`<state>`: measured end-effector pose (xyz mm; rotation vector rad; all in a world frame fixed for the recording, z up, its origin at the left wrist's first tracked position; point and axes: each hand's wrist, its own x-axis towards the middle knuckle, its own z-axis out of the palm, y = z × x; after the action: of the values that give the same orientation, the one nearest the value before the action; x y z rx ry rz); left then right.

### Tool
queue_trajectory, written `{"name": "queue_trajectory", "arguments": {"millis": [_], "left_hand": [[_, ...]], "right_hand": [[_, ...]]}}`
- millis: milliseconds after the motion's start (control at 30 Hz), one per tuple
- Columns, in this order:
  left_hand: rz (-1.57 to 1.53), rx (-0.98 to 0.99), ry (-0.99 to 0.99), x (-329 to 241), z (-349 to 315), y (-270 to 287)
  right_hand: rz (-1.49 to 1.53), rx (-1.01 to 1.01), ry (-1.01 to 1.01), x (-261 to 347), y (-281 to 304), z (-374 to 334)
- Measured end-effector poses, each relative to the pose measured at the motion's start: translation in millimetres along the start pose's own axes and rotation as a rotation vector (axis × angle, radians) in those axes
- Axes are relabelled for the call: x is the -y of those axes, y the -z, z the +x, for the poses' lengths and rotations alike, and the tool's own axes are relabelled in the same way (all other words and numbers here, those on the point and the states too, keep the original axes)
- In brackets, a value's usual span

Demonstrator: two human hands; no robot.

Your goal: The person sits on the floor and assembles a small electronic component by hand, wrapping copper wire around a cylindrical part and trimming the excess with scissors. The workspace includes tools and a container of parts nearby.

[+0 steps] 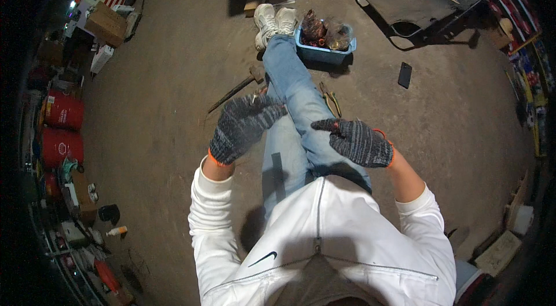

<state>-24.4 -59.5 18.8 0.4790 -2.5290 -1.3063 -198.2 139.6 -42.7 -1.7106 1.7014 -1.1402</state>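
Both my hands wear dark grey knitted gloves with orange cuffs and are raised above my outstretched legs in blue jeans (pixel 292 74). My left hand (pixel 243 126) has its fingers curled together. A small pale bit shows at its upper edge, too small to name. Just beyond it on the floor lies a hammer (pixel 231 94) with a long handle. My right hand (pixel 360 143) is closed, its thumb side pointing toward the left hand; a tiny reddish spot shows by the fingers, and whatever they may hold is hidden. Pliers (pixel 335 104) rest on the floor beside my leg.
A blue plastic bin (pixel 324 57) with filled clear bags (pixel 337 37) stands beside my white sneakers (pixel 266 23). To its right are a black phone (pixel 405 75) and a low folding table (pixel 399 2). Red drums (pixel 62 147) and clutter line the left; shelves line the right.
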Motion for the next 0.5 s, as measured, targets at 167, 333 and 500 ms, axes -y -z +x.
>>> {"name": "queue_trajectory", "arguments": {"millis": [167, 333, 500], "left_hand": [[-0.393, -0.049, 0.238, -13, 17, -2], [-0.434, -0.098, 0.219, -16, 30, -10], [-0.403, -0.135, 0.203, -6, 43, -16]], "right_hand": [[0.291, 0.195, -0.122, 20, 2, 2], [0.597, 0.351, -0.362, 28, 14, 7], [1.155, 0.157, -0.422, 8, 1, 1]]}}
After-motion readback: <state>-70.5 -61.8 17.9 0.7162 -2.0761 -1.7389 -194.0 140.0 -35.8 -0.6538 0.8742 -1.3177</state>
